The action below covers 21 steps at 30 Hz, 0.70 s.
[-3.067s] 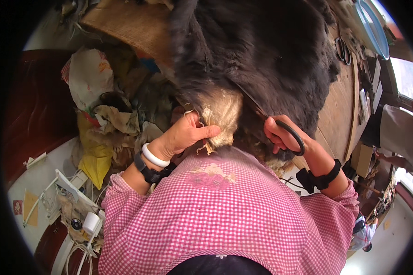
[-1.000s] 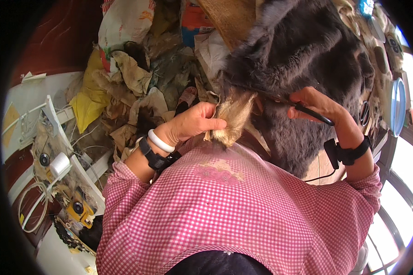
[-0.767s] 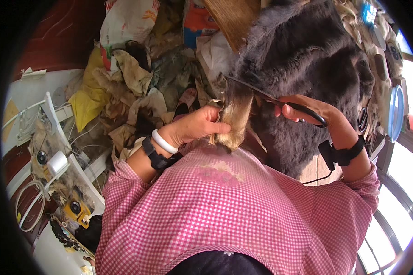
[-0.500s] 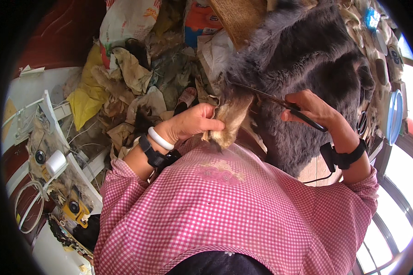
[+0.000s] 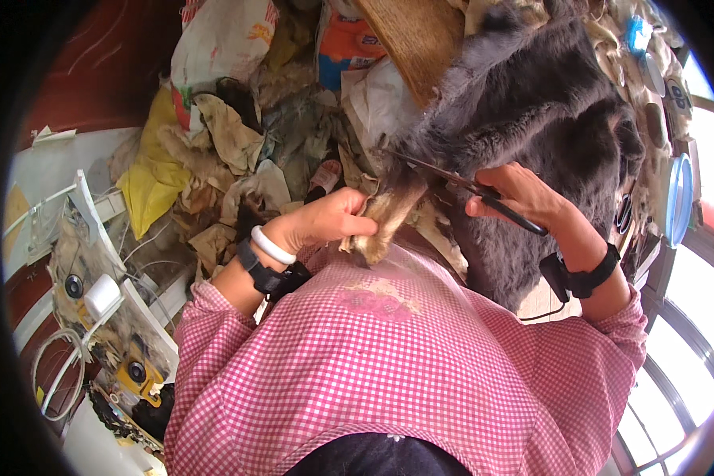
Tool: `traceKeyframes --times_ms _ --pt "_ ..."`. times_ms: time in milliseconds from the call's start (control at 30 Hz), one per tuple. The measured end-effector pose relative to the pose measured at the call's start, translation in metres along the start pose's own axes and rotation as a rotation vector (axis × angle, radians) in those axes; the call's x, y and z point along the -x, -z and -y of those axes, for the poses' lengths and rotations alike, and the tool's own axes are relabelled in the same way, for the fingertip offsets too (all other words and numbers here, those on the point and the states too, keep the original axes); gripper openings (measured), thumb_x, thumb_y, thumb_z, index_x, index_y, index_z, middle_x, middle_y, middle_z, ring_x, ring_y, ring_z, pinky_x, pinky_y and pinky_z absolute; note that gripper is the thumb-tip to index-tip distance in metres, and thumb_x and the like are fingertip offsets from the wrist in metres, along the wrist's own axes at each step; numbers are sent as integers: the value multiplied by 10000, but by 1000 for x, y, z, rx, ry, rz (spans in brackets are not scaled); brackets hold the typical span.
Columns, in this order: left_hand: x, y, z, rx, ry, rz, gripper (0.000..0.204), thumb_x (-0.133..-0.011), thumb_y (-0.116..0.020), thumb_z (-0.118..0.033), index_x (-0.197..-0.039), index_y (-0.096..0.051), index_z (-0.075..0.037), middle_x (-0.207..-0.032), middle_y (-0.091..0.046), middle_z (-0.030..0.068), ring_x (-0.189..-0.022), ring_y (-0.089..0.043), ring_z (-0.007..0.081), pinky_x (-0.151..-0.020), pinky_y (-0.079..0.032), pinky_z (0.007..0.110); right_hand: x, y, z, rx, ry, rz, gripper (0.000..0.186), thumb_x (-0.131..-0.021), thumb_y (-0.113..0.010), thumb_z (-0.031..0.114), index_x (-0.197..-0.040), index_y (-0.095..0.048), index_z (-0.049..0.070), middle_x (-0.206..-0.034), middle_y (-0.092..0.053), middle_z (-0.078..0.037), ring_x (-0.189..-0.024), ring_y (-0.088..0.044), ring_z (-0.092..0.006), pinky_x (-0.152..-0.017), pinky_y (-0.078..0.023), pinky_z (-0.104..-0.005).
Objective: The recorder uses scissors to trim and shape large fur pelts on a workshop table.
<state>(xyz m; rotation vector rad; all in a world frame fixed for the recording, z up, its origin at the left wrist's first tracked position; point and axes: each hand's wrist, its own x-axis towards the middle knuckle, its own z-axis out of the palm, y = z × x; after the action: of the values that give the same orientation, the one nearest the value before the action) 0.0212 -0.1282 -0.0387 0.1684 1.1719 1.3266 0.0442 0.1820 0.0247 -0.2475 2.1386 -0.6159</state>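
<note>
Dark brown, thick-haired fur pelt (image 5: 555, 103): in the head view, beyond and around the right hand (image 5: 523, 197), falling in folds.
Tan-furred strip (image 5: 394, 210): between the hands, its lower end at the left hand (image 5: 321, 224), its upper end meeting the dark fur.
Left grip: thumb and fingers pinched on the strip's edge.
Right grip: clamped around the handles of black-handled metal scissors (image 5: 477, 187), blades pointing left across the strip's upper end; whether they are parted, I cannot tell.
Hands: well apart.
Wrists: smooth white ring bangle (image 5: 272, 247) on the left, black straps (image 5: 599, 274) on both.
Beyond the left hand: heaped pale hide scraps (image 5: 228, 135), crumpled yellow bag (image 5: 155, 186).
Right of the right hand: round blue-rimmed basin (image 5: 679, 200).
</note>
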Motion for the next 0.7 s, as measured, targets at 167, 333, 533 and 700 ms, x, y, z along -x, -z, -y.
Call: traceKeyframes --times_ms 167,333,533,700 --pt "-4 12 3 -104 37 48 137 -844 -584 -81 -877 -668 22 -755 -617 -22 -639 -535 41 -541 -420 218 -11 -12 21 -66 72 -123 829 -803 -435 785 -779 -584 -31 -695 -592 -197 -714 -611 -394 -630 -441 -462" --pt "-4 21 -24 -394 40 195 155 -827 -609 -126 -788 -621 23 -665 -577 2 -594 -520 73 -497 -407 249 -12 -25 30 -80 36 -305 712 -819 -519 705 -760 -548 -4 -638 -537 -199 -634 -556 -382 -592 -414 -454" --pt "-6 100 10 -1028 -333 -414 474 -807 -673 -181 -1213 -520 11 -1106 -576 179 -982 -585 244 -846 -478 363 41 -70 34 -373 -266 -678 527 -840 -640 525 -742 -496 29 -614 -563 -175 -640 -592 -386 -565 -428 -438" --pt "-42 85 -60 -884 -622 -455 482 -847 -697 -184 -1262 -498 -42 -1060 -613 118 -936 -602 223 -834 -480 351 83 -172 19 -183 -772 -964 442 -823 -680 446 -852 -496 45 -678 -600 -174 -697 -610 -397 -609 -440 -466"
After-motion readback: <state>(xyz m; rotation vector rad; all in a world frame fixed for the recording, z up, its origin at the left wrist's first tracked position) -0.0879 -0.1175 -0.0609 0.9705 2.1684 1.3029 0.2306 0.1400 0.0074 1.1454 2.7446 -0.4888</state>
